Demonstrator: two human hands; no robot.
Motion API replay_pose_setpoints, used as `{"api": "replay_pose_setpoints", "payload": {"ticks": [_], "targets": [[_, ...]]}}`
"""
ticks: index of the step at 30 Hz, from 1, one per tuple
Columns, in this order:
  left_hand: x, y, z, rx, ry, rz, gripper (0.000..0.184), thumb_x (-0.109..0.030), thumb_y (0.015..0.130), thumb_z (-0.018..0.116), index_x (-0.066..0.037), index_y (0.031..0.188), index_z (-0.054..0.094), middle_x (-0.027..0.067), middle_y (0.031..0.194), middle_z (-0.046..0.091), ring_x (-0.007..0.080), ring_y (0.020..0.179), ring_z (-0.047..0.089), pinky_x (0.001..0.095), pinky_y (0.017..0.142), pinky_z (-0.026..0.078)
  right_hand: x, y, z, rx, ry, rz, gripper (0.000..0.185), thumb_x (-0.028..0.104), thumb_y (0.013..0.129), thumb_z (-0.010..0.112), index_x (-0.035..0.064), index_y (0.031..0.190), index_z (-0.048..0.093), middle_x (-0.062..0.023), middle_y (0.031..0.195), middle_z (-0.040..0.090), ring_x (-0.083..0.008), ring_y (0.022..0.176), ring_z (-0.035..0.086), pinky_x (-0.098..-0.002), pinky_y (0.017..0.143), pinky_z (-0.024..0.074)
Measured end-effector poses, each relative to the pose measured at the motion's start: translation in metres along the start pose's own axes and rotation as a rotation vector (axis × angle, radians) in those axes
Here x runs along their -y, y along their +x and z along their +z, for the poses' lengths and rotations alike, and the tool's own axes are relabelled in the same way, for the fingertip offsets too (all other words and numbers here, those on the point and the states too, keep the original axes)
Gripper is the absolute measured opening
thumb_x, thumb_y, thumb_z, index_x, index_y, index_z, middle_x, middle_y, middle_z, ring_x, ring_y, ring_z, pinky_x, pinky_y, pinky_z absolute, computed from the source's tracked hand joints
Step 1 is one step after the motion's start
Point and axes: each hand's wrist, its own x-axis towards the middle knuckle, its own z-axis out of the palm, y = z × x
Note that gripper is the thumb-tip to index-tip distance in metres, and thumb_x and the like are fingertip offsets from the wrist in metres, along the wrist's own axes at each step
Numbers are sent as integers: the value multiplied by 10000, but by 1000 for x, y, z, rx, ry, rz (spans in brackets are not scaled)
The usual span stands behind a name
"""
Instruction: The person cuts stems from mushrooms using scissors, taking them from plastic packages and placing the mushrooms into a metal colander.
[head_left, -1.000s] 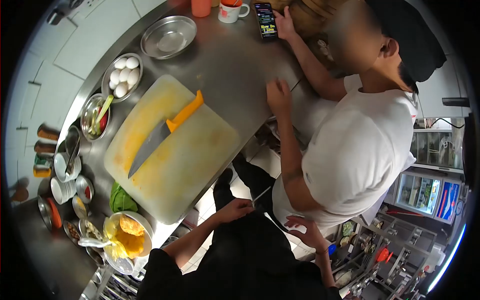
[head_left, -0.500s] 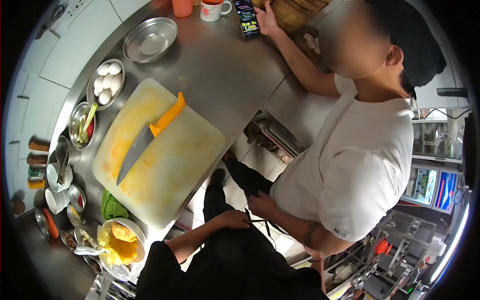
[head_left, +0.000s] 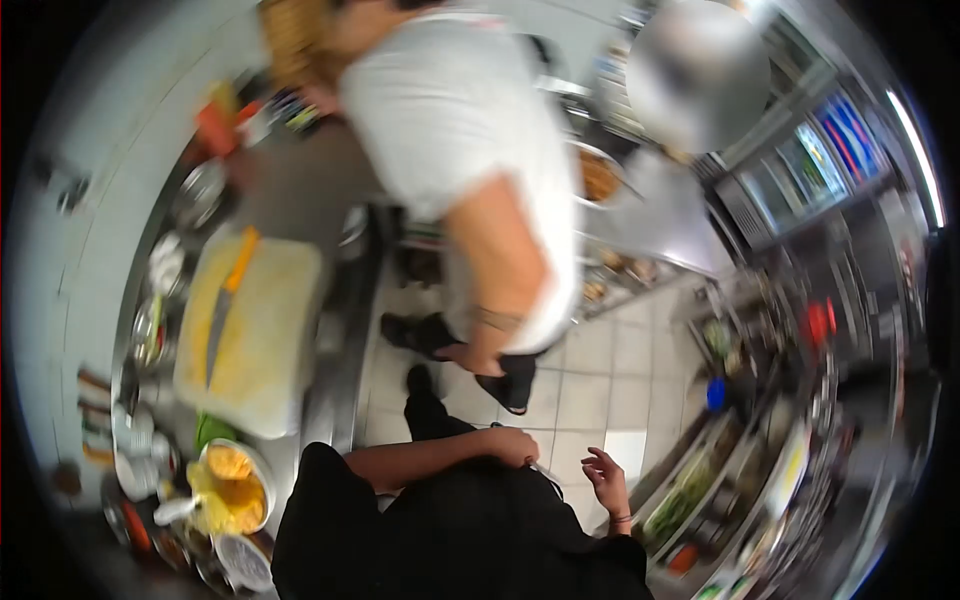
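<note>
My left hand [head_left: 514, 447] is closed near the front of my dark clothing, on something thin that I cannot make out. To its right, my right hand [head_left: 606, 478] is raised over the floor with its fingers apart and nothing in it. On the counter at the left lies a white cutting board [head_left: 270, 340] with yellow stains. A knife with a yellow handle [head_left: 238, 262] rests on it. Nearer me stands a bowl of yellow food [head_left: 240, 495], beside a green leaf [head_left: 212, 430].
A co-worker in a white shirt [head_left: 450, 110] leans over the counter ahead, one arm hanging near my left hand. Shelves with food trays [head_left: 690, 490] stand at the right. A pan of brown food [head_left: 598, 178] is farther back. Tiled floor [head_left: 590, 385] lies between.
The view has swung right, and the board appears farther left. The co-worker now bends over the counter. My right hand, hidden half a second ago, shows again with its fingers apart.
</note>
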Motion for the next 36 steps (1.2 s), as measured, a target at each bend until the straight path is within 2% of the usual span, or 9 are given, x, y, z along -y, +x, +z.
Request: {"api": "replay_pose_setpoints", "payload": {"ticks": [3, 6, 16, 18, 23, 25, 28, 31, 36], "targets": [[-74, 118, 49, -84, -159, 107, 133, -142, 791, 588, -54, 884, 625, 135, 858, 668, 343, 838, 633, 440, 701, 476, -91, -112, -2, -302, 399, 47, 331, 46, 893, 641, -12, 1213, 580, -90, 988, 684, -141, 935, 641, -289, 844, 510], [-161, 227, 133, -47, -780, 168, 80, -106, 951, 570, -42, 911, 541, 81, 894, 676, 145, 859, 631, 337, 778, 498, -122, -230, 4, -798, 395, 84, 289, 78, 887, 629, -26, 1157, 613, -61, 1004, 677, -120, 925, 610, -278, 835, 491], [-404, 352, 318, 628, -885, 195, 99, -69, 921, 601, -50, 929, 504, 245, 1162, 629, 245, 1163, 565, 401, 1065, 362, -185, -404, -24, -1586, 789, 276, 272, -99, 793, 580, 17, 1038, 589, -52, 930, 585, -128, 789, 567, -257, 687, 476], [-430, 375, 356, 675, -855, 250, 98, -62, 929, 585, -43, 930, 488, 247, 1170, 622, 215, 1006, 640, 342, 877, 512, -206, -427, -33, -1772, 817, 259, 328, -137, 770, 529, 15, 1055, 581, -41, 967, 549, -117, 765, 547, -237, 666, 461], [-498, 445, 421, 963, -786, 162, 96, -67, 955, 538, -14, 958, 458, 241, 1201, 596, 122, 635, 650, 204, 314, 425, -277, -486, -75, -1727, 1346, -285, 563, -60, 795, 514, 44, 1338, 407, -111, 1141, 561, -175, 859, 618, -250, 694, 472], [-531, 483, 440, 1030, -792, 142, 92, -69, 960, 530, -7, 976, 464, 228, 1212, 596, 126, 652, 658, 209, 318, 439, -303, -510, -106, -1747, 1439, -348, 566, -65, 792, 510, 45, 1338, 408, -110, 1117, 568, -179, 853, 621, -254, 693, 473], [-570, 551, 465, 1200, -582, 55, 147, -119, 954, 567, -1, 1040, 545, 207, 1240, 604, 215, 1070, 627, 326, 887, 517, -354, -532, -144, -1789, 1510, -353, 565, -21, 810, 585, 48, 1343, 410, -101, 1043, 582, -179, 825, 613, -269, 678, 477], [-588, 656, 493, 913, -236, 612, 258, -70, 913, 556, 7, 1151, 622, 127, 1267, 615, 221, 1076, 632, 363, 926, 494, -381, -553, -174, -1740, 1567, -260, 582, 191, 834, 744, 30, 1315, 458, -76, 978, 566, -147, 771, 579, -272, 666, 477], [-614, 817, 542, 690, 470, 1092, 370, 35, 774, 570, -67, 1117, 662, 85, 1200, 624, 292, 1058, 599, 371, 925, 479, -406, -581, -217, -1833, 1540, -236, 537, 61, 826, 734, 11, 1301, 489, -30, 945, 551, -112, 751, 572, -241, 700, 475]]}}
